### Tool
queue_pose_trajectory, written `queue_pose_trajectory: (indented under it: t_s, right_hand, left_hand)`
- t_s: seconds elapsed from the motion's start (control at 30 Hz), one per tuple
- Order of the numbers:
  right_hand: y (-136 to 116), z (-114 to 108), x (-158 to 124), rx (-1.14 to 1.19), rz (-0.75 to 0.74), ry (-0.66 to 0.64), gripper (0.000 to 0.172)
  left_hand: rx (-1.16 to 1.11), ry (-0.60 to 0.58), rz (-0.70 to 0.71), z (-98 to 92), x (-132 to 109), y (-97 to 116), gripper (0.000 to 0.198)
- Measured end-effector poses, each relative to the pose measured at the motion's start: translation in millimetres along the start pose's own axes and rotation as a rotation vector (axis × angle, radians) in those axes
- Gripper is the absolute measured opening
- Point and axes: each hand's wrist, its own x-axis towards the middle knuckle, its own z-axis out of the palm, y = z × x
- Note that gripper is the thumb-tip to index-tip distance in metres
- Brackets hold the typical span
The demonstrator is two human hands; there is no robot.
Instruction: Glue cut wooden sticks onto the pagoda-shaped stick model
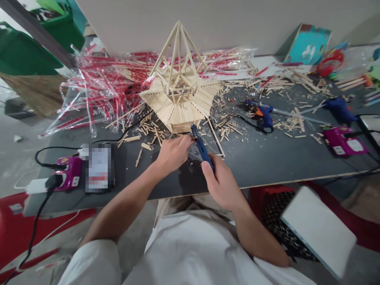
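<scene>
A roofed model built of thin wooden sticks [179,95] stands on the dark grey table [267,158], with a pointed frame rising from its top. My right hand [221,184] is closed round the blue handles of small cutters [201,145], whose tip points at the model's near edge. My left hand [173,152] is closed in a pinch just left of the cutter tip; what it pinches is too small to make out. Cut stick pieces [148,134] lie scattered around the model.
Red-and-clear plastic wrappers [101,91] pile up at the back left. Two blue glue guns [264,113] [338,109] lie at the right, a purple device [344,142] beyond them and another [68,174] at the left. A white board [319,229] rests on a red chair.
</scene>
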Motion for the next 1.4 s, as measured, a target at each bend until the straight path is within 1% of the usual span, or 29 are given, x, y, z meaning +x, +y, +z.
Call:
queue_pose_trajectory:
  t_s: [0.23,0.33,0.47,0.63,0.83,0.97,1.03,1.13,1.2,1.3,1.4]
  right_hand:
    - [-2,-4,1,-0.014,-0.013,-0.010,0.046]
    - [-3,-6,3,-0.053,0.000,-0.028,0.044]
    - [-2,-7,4,-0.092,-0.002,-0.028,0.045]
    - [3,-4,6,-0.103,0.004,-0.030,0.048]
    - [9,0,8,-0.107,-0.027,-0.022,0.046]
    - [14,4,12,-0.138,-0.047,-0.003,0.048]
    - [16,9,13,-0.155,-0.052,0.014,0.050]
    - [19,17,12,-0.188,-0.032,0.062,0.056]
    - [20,18,10,-0.218,-0.018,0.103,0.057]
    - [21,10,5,-0.241,-0.006,0.133,0.059]
    - [27,-4,0,-0.266,0.002,0.156,0.060]
  left_hand:
    - [0.023,0.036,0.034,-1.4,0,-1,0.041]
    - [0.017,0.035,0.029,-2.8,0,-1,0.042]
    - [0.051,0.061,0.033,-3.1,1,0,0.045]
    - [0.069,0.099,0.048,-1.9,0,1,0.046]
    - [0.048,0.077,0.010,-1.5,0,1,0.049]
    - [0.023,0.084,-0.011,2.6,0,1,0.046]
    - [0.021,0.113,-0.003,4.9,0,2,0.044]
    - [0.006,0.190,0.069,5.6,-1,5,0.038]
    - [0.007,0.220,0.095,3.9,-2,5,0.035]
    - [0.016,0.235,0.093,0.7,-2,1,0.031]
    - [-0.014,0.286,0.128,0.3,-2,-2,0.027]
